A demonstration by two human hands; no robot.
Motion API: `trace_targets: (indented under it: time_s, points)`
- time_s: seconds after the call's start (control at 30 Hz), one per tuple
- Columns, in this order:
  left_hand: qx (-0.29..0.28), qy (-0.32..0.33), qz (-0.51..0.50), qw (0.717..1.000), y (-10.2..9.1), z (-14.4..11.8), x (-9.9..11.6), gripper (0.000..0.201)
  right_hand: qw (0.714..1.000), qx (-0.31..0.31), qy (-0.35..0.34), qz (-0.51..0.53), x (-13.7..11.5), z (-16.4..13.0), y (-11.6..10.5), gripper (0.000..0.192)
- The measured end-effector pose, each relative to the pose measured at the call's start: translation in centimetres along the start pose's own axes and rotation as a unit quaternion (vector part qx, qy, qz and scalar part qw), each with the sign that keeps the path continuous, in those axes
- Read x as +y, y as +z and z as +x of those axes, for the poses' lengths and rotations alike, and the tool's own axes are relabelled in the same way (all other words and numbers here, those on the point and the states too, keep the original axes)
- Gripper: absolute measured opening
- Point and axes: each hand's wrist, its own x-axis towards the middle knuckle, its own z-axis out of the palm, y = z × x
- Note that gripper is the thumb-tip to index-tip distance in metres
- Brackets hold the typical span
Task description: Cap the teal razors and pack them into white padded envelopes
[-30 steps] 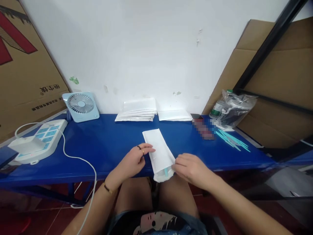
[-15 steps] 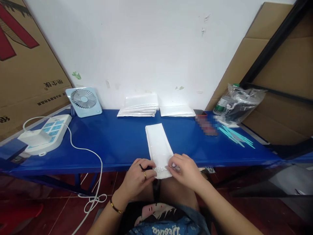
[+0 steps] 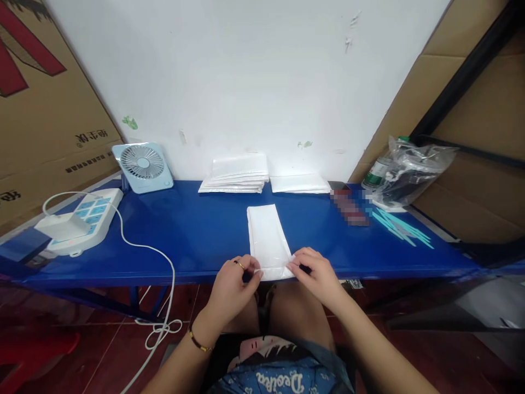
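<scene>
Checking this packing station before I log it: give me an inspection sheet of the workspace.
Surface: blue table, against a white wall.
Job's things: white padded envelope lying flat, near end at the table's front edge.
Clutter: envelope stacks, desk fan, teal strips, plastic bag.
Hands: left hand and right hand pinch the envelope's near end.
Cables: white cord from power strip hangs off the table.
Surroundings: cardboard both sides.

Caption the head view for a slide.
Both hands, left hand and right hand, pinch the near end of a white padded envelope on a blue table.
</scene>
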Motion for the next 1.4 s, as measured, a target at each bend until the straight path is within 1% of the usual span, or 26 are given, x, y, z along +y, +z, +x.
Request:
trace_targets:
  time_s: [0.07,0.1,0.2,0.3,0.37,0.4,0.47,0.5,0.57,0.6,0.67,0.7,0.73,0.8,0.83,0.9,0.97,1.0,1.03,1.1,1.17,1.23,1.3,1.33,1.37,1.4]
  points:
    - [0.013,-0.038,0.022,0.999,0.3,0.6,0.4,0.011,0.999,0.029,0.024,-0.026,0.0,0.2,0.6,0.018]
    - [0.020,-0.039,0.034,0.998,0.4,0.8,0.5,0.014,0.998,0.037,0.026,-0.042,-0.1,0.3,0.8,0.017]
    - [0.025,0.016,0.066,0.997,0.6,0.9,0.6,0.015,0.994,0.057,0.003,-0.090,-0.6,0.3,0.8,0.012]
    - [-0.002,0.082,0.084,0.993,0.3,0.4,0.1,0.015,0.986,0.074,-0.053,-0.137,-1.2,0.1,0.6,0.009]
    - [-0.020,0.108,0.091,0.990,0.2,0.2,-0.4,0.020,0.982,0.058,-0.104,-0.148,-1.7,0.1,0.7,0.010]
    - [-0.027,0.119,0.094,0.988,0.1,0.3,-0.7,0.020,0.979,0.042,-0.129,-0.149,-2.0,0.1,0.8,0.014]
    - [-0.032,0.140,0.107,0.984,0.0,0.7,-0.9,0.014,0.973,0.016,-0.168,-0.160,-2.3,0.2,1.2,0.023]
    - [-0.030,0.150,0.116,0.981,-0.1,1.1,-0.9,0.013,0.968,0.010,-0.182,-0.171,-2.4,0.4,1.4,0.023]
    - [-0.011,0.176,0.125,0.976,-0.5,2.1,-0.5,0.015,0.959,0.014,-0.205,-0.194,-2.5,1.0,1.1,0.017]
    - [0.011,0.191,0.117,0.975,-0.8,2.8,-0.2,0.015,0.955,0.024,-0.217,-0.199,-2.5,1.6,0.6,0.017]
    - [0.079,0.210,0.077,0.971,-1.5,4.1,0.4,0.019,0.953,0.059,-0.227,-0.191,-2.3,3.3,-1.4,0.020]
    - [0.117,0.208,0.053,0.970,-2.0,4.8,0.6,0.026,0.954,0.095,-0.223,-0.175,-2.0,4.6,-2.9,0.020]
    - [0.149,0.199,0.031,0.968,-2.4,5.4,0.7,0.035,0.958,0.138,-0.193,-0.159,-1.5,6.1,-4.5,0.018]
    - [0.177,0.161,-0.005,0.971,-2.9,6.5,0.4,0.046,0.959,0.244,-0.069,-0.129,0.3,9.7,-8.0,0.016]
    - [0.174,0.137,-0.023,0.975,-3.0,6.9,0.1,0.047,0.954,0.283,-0.002,-0.096,1.7,11.6,-9.5,0.019]
    - [0.151,0.088,-0.060,0.983,-2.7,7.4,-0.9,0.044,0.940,0.325,0.104,0.028,5.3,15.3,-11.6,0.024]
    - [0.121,0.056,-0.088,0.987,-2.2,7.6,-1.9,0.040,0.911,0.343,0.183,0.136,9.4,18.3,-12.4,0.024]
    - [0.107,0.050,-0.096,0.988,-2.0,7.6,-2.3,0.038,0.899,0.340,0.228,0.154,11.4,19.5,-12.3,0.022]
    - [0.095,0.049,-0.100,0.989,-1.8,7.6,-2.5,0.036,0.893,0.331,0.271,0.141,13.2,20.4,-12.0,0.020]
    - [0.075,0.050,-0.104,0.990,-1.6,7.5,-2.7,0.034,0.893,0.300,0.333,0.035,15.9,21.5,-11.1,0.018]
    - [0.059,0.051,-0.106,0.991,-1.6,7.4,-2.7,0.034,0.891,0.285,0.351,-0.030,17.1,22.4,-10.1,0.018]
    - [0.045,0.050,-0.106,0.992,-1.8,7.4,-2.5,0.034,0.892,0.292,0.331,-0.093,17.0,23.5,-8.9,0.026]
    - [0.036,0.050,-0.108,0.992,-2.0,7.4,-2.5,0.036,0.903,0.283,0.289,-0.146,15.6,25.2,-7.2,0.033]
    - [0.032,0.048,-0.109,0.992,-2.0,7.5,-2.5,0.036,0.917,0.260,0.268,-0.141,14.5,26.3,-6.0,0.033]
    - [0.028,0.046,-0.111,0.992,-2.0,7.5,-2.5,0.037,0.936,0.225,0.255,-0.097,13.4,27.5,-4.8,0.033]
    - [0.026,0.045,-0.114,0.992,-2.1,7.5,-2.5,0.037,0.950,0.191,0.244,-0.025,12.1,28.7,-3.4,0.033]
